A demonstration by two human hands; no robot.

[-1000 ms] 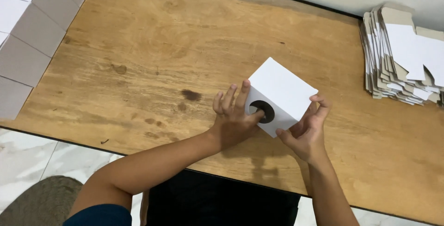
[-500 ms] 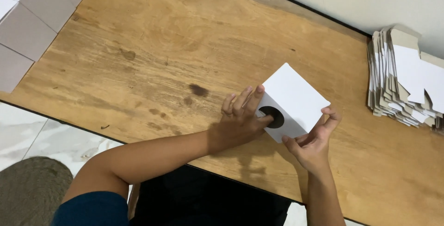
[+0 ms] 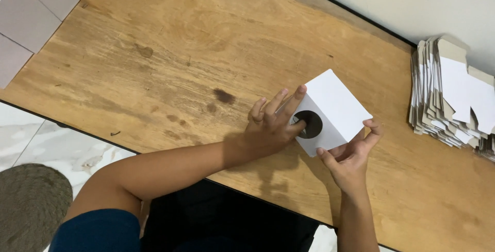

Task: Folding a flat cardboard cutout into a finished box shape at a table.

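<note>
Both hands are clamping the small white cardboard box with a round hole (image 3: 334,112): left hand (image 3: 268,131) pressing its left side, right hand (image 3: 350,156) cradling underneath.

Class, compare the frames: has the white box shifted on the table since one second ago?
Cannot tell. The white box sits about as far from the dark stain and the stack of flat boxes as before; the head camera itself moved.
</note>
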